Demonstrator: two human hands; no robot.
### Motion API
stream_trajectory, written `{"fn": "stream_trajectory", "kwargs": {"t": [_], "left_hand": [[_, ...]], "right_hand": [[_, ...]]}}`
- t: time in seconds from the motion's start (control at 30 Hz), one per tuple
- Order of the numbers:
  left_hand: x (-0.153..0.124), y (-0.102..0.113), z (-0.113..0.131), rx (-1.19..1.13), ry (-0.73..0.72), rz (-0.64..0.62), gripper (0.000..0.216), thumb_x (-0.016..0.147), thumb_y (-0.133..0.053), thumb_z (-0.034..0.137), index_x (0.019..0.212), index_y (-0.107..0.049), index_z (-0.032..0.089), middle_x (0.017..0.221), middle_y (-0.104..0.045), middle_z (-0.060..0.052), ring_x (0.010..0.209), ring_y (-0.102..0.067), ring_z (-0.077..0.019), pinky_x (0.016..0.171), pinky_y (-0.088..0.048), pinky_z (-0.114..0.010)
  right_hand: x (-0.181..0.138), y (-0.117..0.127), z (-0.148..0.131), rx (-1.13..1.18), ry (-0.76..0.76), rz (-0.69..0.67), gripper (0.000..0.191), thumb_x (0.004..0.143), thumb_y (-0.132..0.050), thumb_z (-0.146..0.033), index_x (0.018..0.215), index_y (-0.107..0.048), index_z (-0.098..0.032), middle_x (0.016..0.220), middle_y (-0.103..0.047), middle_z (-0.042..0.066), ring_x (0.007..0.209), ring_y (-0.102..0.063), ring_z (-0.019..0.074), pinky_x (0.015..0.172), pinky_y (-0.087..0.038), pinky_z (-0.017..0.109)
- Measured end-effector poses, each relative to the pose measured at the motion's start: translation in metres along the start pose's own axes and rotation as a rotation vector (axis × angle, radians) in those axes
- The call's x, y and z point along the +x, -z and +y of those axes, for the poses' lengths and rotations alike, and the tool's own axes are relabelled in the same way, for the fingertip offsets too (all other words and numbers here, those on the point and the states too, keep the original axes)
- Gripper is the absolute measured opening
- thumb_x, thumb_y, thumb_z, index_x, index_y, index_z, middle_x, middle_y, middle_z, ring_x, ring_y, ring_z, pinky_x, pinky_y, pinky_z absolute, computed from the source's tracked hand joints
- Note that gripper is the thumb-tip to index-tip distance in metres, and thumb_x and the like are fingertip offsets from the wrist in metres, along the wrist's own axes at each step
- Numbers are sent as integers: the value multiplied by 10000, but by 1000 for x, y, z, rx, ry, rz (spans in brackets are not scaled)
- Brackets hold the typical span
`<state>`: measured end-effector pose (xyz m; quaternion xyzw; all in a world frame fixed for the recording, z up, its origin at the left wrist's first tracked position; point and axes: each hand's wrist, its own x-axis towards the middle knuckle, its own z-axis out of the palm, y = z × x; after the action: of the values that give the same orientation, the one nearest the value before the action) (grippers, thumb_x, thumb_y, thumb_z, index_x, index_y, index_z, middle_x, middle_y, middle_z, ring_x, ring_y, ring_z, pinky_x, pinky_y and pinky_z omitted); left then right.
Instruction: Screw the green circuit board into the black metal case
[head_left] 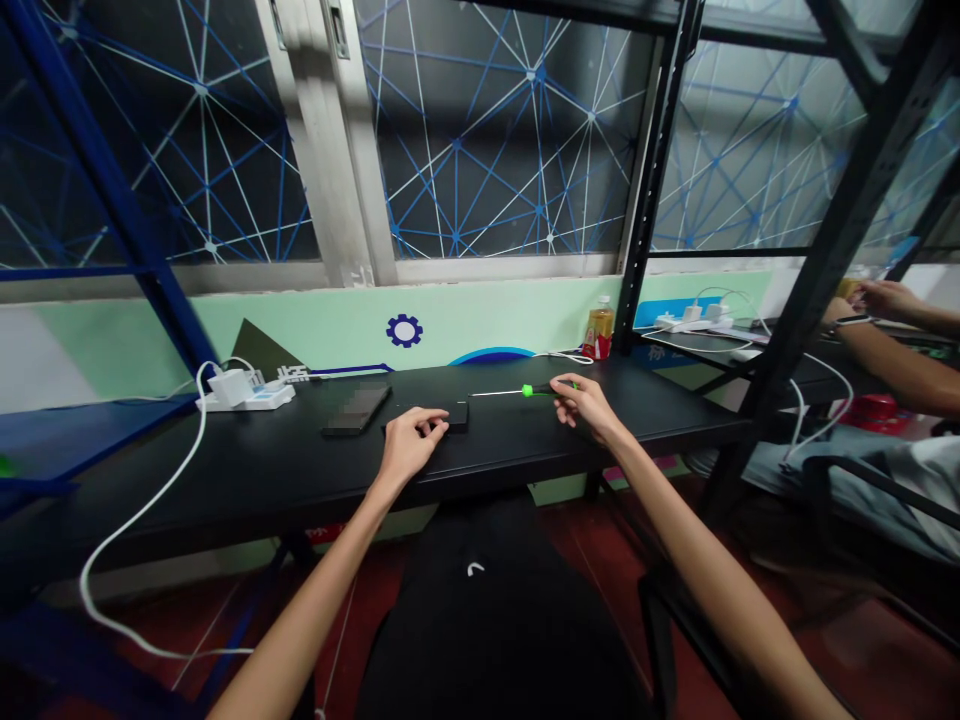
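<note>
My right hand [585, 405] is closed round the black and green handle of a screwdriver [531, 391]. Its thin metal shaft points left, with the tip at the right end of a flat black box [457, 416] on the desk. My left hand [411, 440] lies over the left part of that box, fingers bent and holding it against the desktop. The hand hides much of the box, and its exact kind cannot be made out. Just left of it lies a dark tablet-like slab [358, 409].
The black desk [517, 450] runs below a window. A white power strip [251, 396] with a plugged-in cable [142, 510] stands at left. A drink bottle [599, 328] is at the back right. Beyond a black metal post [810, 250], another person's arms [892, 345] show.
</note>
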<state>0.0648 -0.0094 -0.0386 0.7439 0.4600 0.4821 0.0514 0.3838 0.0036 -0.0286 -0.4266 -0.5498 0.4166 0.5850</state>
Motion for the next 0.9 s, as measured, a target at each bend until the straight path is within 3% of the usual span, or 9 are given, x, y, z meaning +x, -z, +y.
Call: {"fn": "stream_trajectory", "kwargs": {"t": [0.2, 0.43, 0.63, 0.9], "left_hand": [[-3, -2, 10, -129, -31, 54, 232, 826, -667, 358, 968, -777, 211, 841, -724, -31, 582, -566, -128, 551, -474, -251], [-5, -1, 11, -125, -48, 100, 271, 860, -654, 371, 1052, -761, 214, 872, -735, -36, 593, -585, -128, 529, -475, -240], [-7, 3, 14, 17, -138, 85, 237, 916, -574, 323, 1018, -767, 229, 922, -751, -41, 677, -632, -146, 569, -480, -243], [-9, 2, 13, 38, -193, 96, 211, 928, -573, 300, 898, -765, 219, 933, -769, -50, 740, -692, -176, 604, -525, -266]], "right_hand": [[-15, -14, -23, -18, 38, -82, 485, 697, -771, -531, 968, -613, -162, 584, -589, -26, 406, -573, 126, 318, -333, 195], [-20, -22, -27, -46, 98, -129, 454, 718, -758, -530, 952, -619, -166, 564, -577, -36, 394, -568, 130, 310, -331, 201], [-21, -23, -27, -66, 122, -128, 452, 719, -753, -538, 939, -614, -169, 535, -560, -48, 383, -552, 127, 310, -335, 204], [-22, -24, -29, -64, 112, -128, 445, 713, -753, -531, 926, -610, -168, 505, -551, -49, 376, -545, 128, 312, -333, 201]]}}
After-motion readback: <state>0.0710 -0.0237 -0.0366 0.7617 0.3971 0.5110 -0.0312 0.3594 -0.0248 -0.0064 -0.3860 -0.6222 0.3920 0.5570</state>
